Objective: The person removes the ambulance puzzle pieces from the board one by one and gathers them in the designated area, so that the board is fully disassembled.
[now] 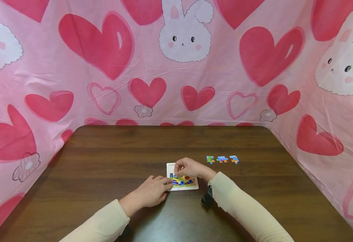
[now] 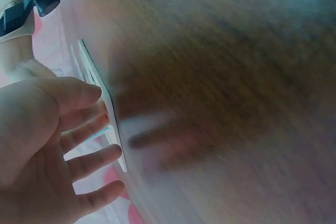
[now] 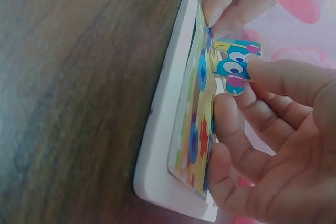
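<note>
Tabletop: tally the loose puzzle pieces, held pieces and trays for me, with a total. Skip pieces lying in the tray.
Loose pieces on the table: 3
Held piece, pinched in the right hand: 1
White tray: 1
Total: 5

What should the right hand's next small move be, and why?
I'd probably tip the eyed puzzle piece flat toward the white frame: the right hand pinches it tilted up from the pieces inside, while the left hand rests at the frame.
</note>
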The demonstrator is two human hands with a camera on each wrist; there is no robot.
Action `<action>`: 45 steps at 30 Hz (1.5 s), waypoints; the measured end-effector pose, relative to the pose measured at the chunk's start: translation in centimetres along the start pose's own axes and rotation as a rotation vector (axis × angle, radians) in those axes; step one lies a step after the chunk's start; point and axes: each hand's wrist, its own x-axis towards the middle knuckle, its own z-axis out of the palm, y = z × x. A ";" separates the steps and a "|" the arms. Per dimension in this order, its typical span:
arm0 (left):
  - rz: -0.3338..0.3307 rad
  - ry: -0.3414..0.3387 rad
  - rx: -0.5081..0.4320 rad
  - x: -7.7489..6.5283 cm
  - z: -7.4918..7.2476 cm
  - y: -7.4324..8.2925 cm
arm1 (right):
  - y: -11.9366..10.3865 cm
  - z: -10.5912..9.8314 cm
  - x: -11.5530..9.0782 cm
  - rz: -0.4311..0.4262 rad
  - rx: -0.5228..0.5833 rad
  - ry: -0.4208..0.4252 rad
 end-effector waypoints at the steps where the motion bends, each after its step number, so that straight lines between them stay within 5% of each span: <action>1: 0.000 0.001 -0.002 0.0 0.0 0.0 | 0.0 0.0 0.0 -0.005 0.004 -0.004; 15: -0.003 0.001 0.008 0.1 -0.1 0.1 | -0.2 -0.2 -0.1 -0.029 -0.024 -0.059; 26: -0.019 -0.010 0.016 0.0 0.1 0.1 | -0.4 0.7 0.4 0.032 -0.137 0.087; 35: -0.017 -0.011 0.005 0.0 -0.1 0.2 | -0.3 0.5 0.5 0.034 -0.130 -0.007; 45: -0.016 -0.014 -0.007 0.0 -0.1 0.1 | -0.3 0.3 0.2 0.010 -0.053 -0.007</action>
